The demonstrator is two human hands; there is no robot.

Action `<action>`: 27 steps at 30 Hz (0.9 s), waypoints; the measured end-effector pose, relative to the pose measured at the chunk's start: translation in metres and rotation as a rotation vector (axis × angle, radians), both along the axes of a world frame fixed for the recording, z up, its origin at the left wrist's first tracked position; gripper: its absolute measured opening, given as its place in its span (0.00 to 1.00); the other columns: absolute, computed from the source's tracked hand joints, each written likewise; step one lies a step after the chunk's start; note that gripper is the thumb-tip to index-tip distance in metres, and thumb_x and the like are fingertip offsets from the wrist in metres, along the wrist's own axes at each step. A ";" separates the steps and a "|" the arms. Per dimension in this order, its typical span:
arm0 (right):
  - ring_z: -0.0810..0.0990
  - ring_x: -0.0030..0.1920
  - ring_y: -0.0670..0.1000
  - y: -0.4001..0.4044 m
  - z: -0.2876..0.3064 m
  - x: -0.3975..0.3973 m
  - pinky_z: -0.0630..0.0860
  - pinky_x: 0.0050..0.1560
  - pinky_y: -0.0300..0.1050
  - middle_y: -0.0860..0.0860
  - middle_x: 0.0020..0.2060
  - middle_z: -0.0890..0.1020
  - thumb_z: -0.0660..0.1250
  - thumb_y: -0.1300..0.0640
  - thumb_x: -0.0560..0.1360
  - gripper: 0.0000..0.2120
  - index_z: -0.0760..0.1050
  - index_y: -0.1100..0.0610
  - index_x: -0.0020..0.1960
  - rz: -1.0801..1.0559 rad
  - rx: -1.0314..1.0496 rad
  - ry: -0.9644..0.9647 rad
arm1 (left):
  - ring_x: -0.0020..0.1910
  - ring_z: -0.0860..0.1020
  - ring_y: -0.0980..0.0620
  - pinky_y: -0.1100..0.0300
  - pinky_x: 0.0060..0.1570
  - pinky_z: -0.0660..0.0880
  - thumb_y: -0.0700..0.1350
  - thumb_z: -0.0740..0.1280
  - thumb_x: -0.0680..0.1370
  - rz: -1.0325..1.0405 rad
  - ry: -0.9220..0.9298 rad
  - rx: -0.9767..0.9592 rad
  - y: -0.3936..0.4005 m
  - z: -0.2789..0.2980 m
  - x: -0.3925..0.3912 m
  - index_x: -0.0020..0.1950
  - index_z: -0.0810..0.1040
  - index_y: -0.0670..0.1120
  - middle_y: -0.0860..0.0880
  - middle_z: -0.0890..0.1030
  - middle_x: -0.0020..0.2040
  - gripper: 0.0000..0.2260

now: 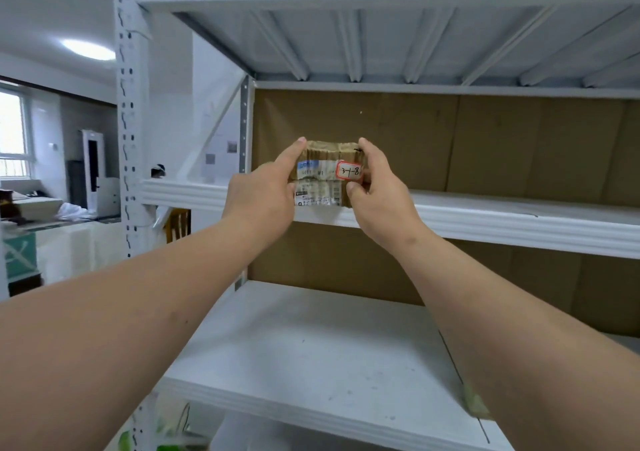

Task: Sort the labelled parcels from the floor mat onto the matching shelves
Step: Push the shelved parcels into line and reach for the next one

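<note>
A small brown cardboard parcel with white shipping labels and a red-edged sticker reading 3-1-8 sits at the front edge of the middle shelf of a white metal rack. My left hand grips its left side, index finger stretched along the top corner. My right hand grips its right side, thumb on the front near the sticker. Both arms reach up from below.
The lower shelf is a bare white board. Brown cardboard lines the rack's back. The rack's perforated white upright stands at the left. Beyond it lies a room with furniture and a window.
</note>
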State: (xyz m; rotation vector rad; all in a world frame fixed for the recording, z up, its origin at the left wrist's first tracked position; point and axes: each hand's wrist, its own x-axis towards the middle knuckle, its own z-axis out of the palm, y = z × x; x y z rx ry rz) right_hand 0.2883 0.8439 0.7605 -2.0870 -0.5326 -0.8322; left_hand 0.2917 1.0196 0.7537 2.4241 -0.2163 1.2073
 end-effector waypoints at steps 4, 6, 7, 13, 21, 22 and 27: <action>0.76 0.62 0.52 0.014 0.006 0.025 0.75 0.63 0.52 0.50 0.66 0.75 0.61 0.61 0.80 0.36 0.47 0.41 0.79 -0.019 -0.111 0.016 | 0.53 0.76 0.47 0.49 0.66 0.62 0.42 0.61 0.82 0.145 0.049 0.156 0.009 0.009 0.021 0.80 0.43 0.61 0.52 0.79 0.51 0.35; 0.76 0.63 0.54 0.020 0.008 0.039 0.75 0.63 0.53 0.51 0.66 0.75 0.62 0.61 0.79 0.37 0.48 0.41 0.79 -0.061 -0.211 0.001 | 0.56 0.76 0.47 0.47 0.67 0.59 0.44 0.65 0.80 0.230 0.029 0.243 0.014 0.009 0.033 0.79 0.42 0.58 0.52 0.80 0.54 0.38; 0.75 0.64 0.55 0.022 0.009 0.046 0.74 0.64 0.54 0.52 0.66 0.75 0.63 0.61 0.79 0.37 0.49 0.42 0.79 -0.084 -0.250 -0.016 | 0.58 0.75 0.47 0.47 0.67 0.58 0.46 0.66 0.79 0.270 0.024 0.280 0.017 0.009 0.039 0.80 0.42 0.57 0.52 0.80 0.54 0.39; 0.76 0.63 0.56 0.032 0.015 0.083 0.72 0.63 0.59 0.52 0.65 0.76 0.65 0.57 0.78 0.38 0.46 0.43 0.79 -0.190 -0.388 -0.090 | 0.68 0.69 0.47 0.43 0.71 0.49 0.51 0.66 0.79 0.366 0.023 0.384 0.033 0.013 0.066 0.79 0.41 0.56 0.52 0.77 0.61 0.39; 0.75 0.62 0.57 0.051 0.020 0.114 0.66 0.64 0.56 0.52 0.64 0.76 0.63 0.55 0.79 0.35 0.47 0.44 0.78 -0.292 -0.458 -0.097 | 0.73 0.63 0.46 0.39 0.73 0.45 0.54 0.61 0.79 0.373 0.003 0.445 0.059 0.019 0.103 0.79 0.42 0.58 0.50 0.70 0.70 0.35; 0.75 0.63 0.58 0.054 0.023 0.117 0.66 0.64 0.56 0.53 0.64 0.76 0.63 0.55 0.79 0.35 0.47 0.44 0.78 -0.309 -0.472 -0.085 | 0.73 0.63 0.46 0.38 0.73 0.44 0.54 0.60 0.80 0.366 0.004 0.454 0.063 0.020 0.109 0.79 0.42 0.58 0.50 0.70 0.70 0.34; 0.74 0.63 0.58 0.074 0.028 0.131 0.65 0.64 0.56 0.53 0.65 0.76 0.63 0.56 0.79 0.36 0.46 0.43 0.78 -0.384 -0.504 -0.019 | 0.73 0.63 0.46 0.37 0.73 0.41 0.52 0.58 0.81 0.324 0.037 0.444 0.080 0.027 0.138 0.80 0.43 0.59 0.51 0.73 0.68 0.32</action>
